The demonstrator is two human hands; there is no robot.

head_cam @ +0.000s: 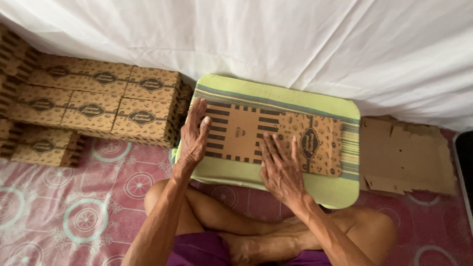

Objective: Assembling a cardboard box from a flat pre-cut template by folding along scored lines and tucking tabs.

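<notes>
Flat carton blank (268, 135) — under left hand (193, 134), right hand (281, 167)

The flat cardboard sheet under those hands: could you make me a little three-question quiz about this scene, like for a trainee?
1. True or false: both hands press flat on the printed cardboard sheet.
2. What lies under that sheet? A) green cushion B) metal tray C) bare floor
3. On which side of the person are the folded boxes stacked?

Key: 1 true: left hand and right hand lie open on it. 2 A, the green cushion. 3 Left.
</notes>
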